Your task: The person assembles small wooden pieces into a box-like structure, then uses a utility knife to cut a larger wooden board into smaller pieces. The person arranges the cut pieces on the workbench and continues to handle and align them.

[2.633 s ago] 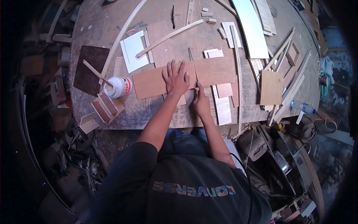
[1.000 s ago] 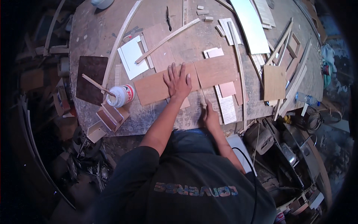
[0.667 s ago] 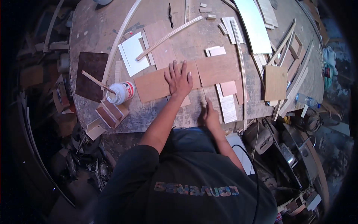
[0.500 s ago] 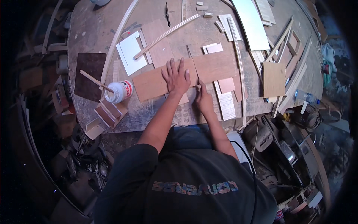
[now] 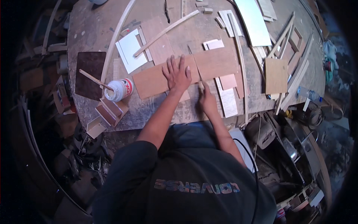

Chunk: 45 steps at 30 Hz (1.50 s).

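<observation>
A long brown wooden board (image 5: 158, 80) lies slantwise across the workbench, over other thin pieces. My left hand (image 5: 177, 76) presses flat on it with the fingers stretched out. At the near edge of the board, my right hand (image 5: 207, 99) is closed around the near end of a thin dark blade (image 5: 198, 69). The blade runs across the board, and its narrow tip shows past the far edge. Whether it is a saw or a knife I cannot tell; its grip is hidden in my fingers. Pink and pale offcuts (image 5: 228, 81) stick out from under the board's right part.
On the left stands an open white glue jar (image 5: 118, 90) with a stick in it, beside a small wooden box piece (image 5: 111, 112). A white panel (image 5: 131, 51) and a long strip (image 5: 167, 33) lie beyond the board. Frames and planks (image 5: 276, 74) crowd the bench's right side.
My right hand has shifted slightly right and nearer to me, drawing the blade with it. My left hand stays flat on the board. The whole view has moved a little.
</observation>
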### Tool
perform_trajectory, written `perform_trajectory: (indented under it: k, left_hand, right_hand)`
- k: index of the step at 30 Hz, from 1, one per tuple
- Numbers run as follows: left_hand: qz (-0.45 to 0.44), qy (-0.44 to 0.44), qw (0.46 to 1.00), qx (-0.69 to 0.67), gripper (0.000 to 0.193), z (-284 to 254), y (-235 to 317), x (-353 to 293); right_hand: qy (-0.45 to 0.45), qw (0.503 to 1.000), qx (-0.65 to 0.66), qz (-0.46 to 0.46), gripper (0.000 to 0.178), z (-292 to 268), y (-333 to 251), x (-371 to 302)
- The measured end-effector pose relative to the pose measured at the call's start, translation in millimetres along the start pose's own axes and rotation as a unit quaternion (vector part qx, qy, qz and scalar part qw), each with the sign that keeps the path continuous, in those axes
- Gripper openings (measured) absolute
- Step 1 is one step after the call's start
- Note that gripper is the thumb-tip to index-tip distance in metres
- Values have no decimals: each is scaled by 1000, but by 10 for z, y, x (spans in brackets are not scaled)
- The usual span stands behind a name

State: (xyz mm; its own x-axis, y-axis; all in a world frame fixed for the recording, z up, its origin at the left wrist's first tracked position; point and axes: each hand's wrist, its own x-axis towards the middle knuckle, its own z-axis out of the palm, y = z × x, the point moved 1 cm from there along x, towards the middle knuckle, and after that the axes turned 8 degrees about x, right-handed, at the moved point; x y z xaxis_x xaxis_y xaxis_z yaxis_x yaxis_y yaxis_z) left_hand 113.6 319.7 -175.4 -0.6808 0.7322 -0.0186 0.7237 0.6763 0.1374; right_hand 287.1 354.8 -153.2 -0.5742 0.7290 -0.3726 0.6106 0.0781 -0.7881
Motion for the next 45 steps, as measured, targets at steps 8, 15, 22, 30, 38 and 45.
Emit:
perform_trajectory:
  k: [8,15,22,30,38,45]
  left_hand:
    - [2,19,1000,13,64,7,1,109]
    - [0,28,999,-18,63,-52,0,167]
    - [-1,23,1000,-15,63,-11,-1,103]
    - [-3,12,1000,-10,63,-10,-9,66]
    - [-6,9,1000,-7,61,-24,20,91]
    - [1,13,1000,7,62,55,-26,-12]
  right_hand:
    - [9,1000,8,-17,52,-47,75,-96]
    - [27,999,13,-22,54,1,41,-99]
    - [35,998,6,-45,51,78,17,3]
    - [54,996,28,-62,54,186,69,164]
    - [55,997,33,-53,52,149,-62,265]
    - [8,1000,8,-1,56,53,77,-38]
